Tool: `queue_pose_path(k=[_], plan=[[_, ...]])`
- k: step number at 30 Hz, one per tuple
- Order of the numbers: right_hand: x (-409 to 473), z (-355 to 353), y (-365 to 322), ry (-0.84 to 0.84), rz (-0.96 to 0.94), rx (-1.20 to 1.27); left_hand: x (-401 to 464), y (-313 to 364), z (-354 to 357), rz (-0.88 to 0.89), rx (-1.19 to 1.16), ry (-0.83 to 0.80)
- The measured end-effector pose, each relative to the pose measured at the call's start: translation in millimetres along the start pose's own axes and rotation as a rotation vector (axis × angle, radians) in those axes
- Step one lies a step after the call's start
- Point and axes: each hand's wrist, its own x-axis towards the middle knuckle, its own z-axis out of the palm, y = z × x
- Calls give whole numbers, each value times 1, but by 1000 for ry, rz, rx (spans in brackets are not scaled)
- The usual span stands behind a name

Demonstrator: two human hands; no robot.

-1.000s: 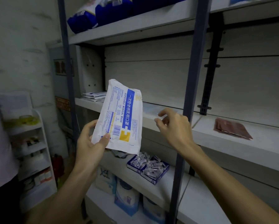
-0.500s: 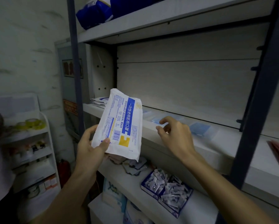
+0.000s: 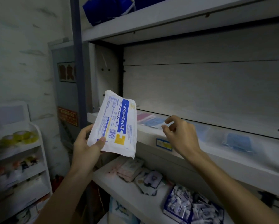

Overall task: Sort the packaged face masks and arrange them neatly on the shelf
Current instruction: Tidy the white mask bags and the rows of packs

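Observation:
My left hand (image 3: 85, 149) grips a white packet of disposable medical masks (image 3: 117, 123) with a blue label band, held upright in front of the middle shelf (image 3: 216, 152). My right hand (image 3: 180, 135) hovers over that shelf's front edge, fingers loosely curled and holding nothing. On the shelf just beyond it lie clear bags with blue masks (image 3: 153, 122) and a pink one (image 3: 144, 116). More blue mask bags (image 3: 237, 141) lie further right.
A dark upright post (image 3: 78, 59) stands at the shelf's left end. Blue packs (image 3: 103, 8) sit on the top shelf. The lower shelf carries small packets (image 3: 130, 168) and a blue box of sachets (image 3: 192, 207). A white rack (image 3: 19, 159) stands at left.
The view has shifted left and closer to the shelf. My right hand has lifted slightly and spread its fingers above the shelf edge. The left hand still holds the packet.

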Motion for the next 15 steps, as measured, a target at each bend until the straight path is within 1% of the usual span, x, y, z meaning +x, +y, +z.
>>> queue_pose_path(k=[7, 12, 15], plan=[[34, 55, -25, 95, 44, -9, 81, -5, -30, 22, -12, -75], [55, 91, -27, 76, 90, -48, 135, -20, -30, 1, -12, -117], [80, 110, -30, 90, 86, -39, 166, -27, -24, -7, -30, -146]])
